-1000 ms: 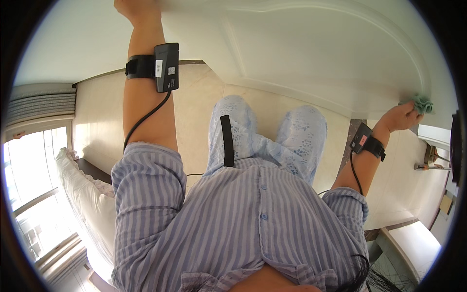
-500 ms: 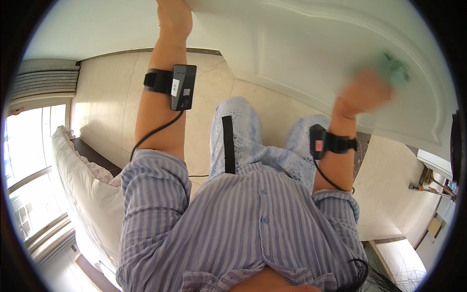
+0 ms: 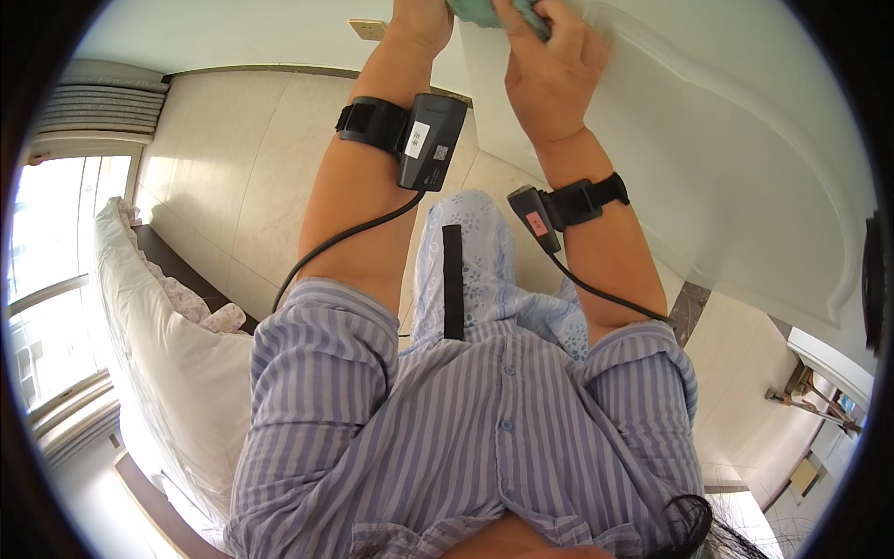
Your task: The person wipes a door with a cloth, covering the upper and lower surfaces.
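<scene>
Currently both hands are up at the top edge of the view, meeting on a green cloth (image 3: 492,11) pressed against the white panel (image 3: 726,186). Right hand (image 3: 549,70) lies over the cloth's right side, fingers (image 3: 570,28) spread and curled onto it, holding it to the panel surface. Left hand (image 3: 424,20) is mostly cut off by the frame edge; it touches the cloth's left end, but can't tell how its fingers are closed. Each forearm carries a black strap-on device: left unit (image 3: 424,140) near the wrist, right unit (image 3: 538,216) below the wristband, both cabled down to the striped shirt (image 3: 466,429). White bedding (image 3: 158,354) sits at the person's left.
</scene>
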Action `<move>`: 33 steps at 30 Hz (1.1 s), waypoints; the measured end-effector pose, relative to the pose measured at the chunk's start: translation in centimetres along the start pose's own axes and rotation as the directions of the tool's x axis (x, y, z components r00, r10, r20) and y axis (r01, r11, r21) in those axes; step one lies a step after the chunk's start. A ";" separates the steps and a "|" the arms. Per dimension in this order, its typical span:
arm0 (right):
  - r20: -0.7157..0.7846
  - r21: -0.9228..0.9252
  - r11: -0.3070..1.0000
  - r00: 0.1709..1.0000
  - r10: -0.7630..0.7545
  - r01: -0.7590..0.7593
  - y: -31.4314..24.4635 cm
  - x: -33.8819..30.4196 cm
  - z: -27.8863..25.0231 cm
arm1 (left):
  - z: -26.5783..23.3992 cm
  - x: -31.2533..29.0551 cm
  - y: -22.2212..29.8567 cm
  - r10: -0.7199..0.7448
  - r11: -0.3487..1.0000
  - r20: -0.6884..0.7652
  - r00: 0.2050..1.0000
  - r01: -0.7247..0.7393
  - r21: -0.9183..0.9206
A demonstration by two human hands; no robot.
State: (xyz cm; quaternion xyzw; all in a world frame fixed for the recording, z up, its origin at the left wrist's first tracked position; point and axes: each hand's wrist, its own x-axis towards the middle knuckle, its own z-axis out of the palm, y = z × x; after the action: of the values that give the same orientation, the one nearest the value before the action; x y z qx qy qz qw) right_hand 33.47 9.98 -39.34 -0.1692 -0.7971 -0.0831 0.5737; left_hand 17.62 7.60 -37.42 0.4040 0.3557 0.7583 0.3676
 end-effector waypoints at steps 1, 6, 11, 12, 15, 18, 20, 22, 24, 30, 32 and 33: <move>0.030 -0.040 0.999 0.999 -0.024 0.025 -0.1 -0.1 0.3 | 0.5 0.0 -0.1 0.015 1.000 -0.022 1.000 -0.015 -0.022; 0.297 0.004 0.982 0.938 -0.181 0.189 1.5 -4.0 2.8 | 1.2 0.5 -0.4 0.094 0.991 -0.071 0.993 -0.087 0.102; 0.559 0.029 0.949 0.782 -0.275 0.314 3.1 -11.1 4.4 | 0.5 0.7 -1.5 0.187 0.824 -0.223 0.957 -0.029 0.566; 0.552 0.038 0.949 0.785 -0.282 0.314 3.3 -11.6 4.4 | 0.3 0.7 -1.3 0.194 0.818 -0.227 0.954 -0.030 0.575; 0.593 0.070 0.944 0.748 -0.300 0.323 4.1 -12.1 3.6 | 0.5 0.5 -1.4 0.236 0.815 -0.196 0.952 -0.084 0.573; 0.551 0.052 0.964 0.798 -0.245 0.261 4.9 -10.7 1.6 | 1.4 0.3 -1.8 0.212 0.777 -0.253 0.944 -0.006 0.629; 0.304 -0.046 0.975 0.933 -0.192 0.216 4.8 -6.6 -0.9 | 1.5 0.0 -1.6 0.219 0.774 -0.257 0.941 -0.007 0.633; 0.231 -0.146 0.969 0.959 -0.164 0.201 4.3 -2.1 -3.2 | 1.1 -0.6 -0.5 0.232 0.762 -0.269 0.935 -0.003 0.648; 0.170 -0.274 0.944 0.976 -0.139 0.182 4.1 0.4 -5.1 | 1.1 -0.4 -1.1 0.220 0.779 -0.269 0.938 -0.003 0.627; 0.111 -0.169 0.953 0.965 -0.236 0.253 5.1 -0.6 -5.2 | 1.2 -0.2 -1.0 0.210 0.816 -0.257 0.943 -0.024 0.577; 0.222 -0.122 0.942 0.934 -0.281 0.313 7.1 -3.4 -3.0 | 1.0 0.2 -1.7 0.198 0.841 -0.263 0.944 -0.026 0.541; 0.239 -0.121 0.941 0.930 -0.280 0.315 7.7 -5.1 -2.0 | 0.2 0.3 -2.4 0.186 0.855 -0.273 0.944 -0.019 0.518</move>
State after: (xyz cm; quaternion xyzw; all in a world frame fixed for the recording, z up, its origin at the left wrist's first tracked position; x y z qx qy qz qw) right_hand 39.50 15.59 -44.01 -0.0987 -0.8626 -0.2128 0.4483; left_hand 18.34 9.09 -39.26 0.3796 0.5745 0.7104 0.1454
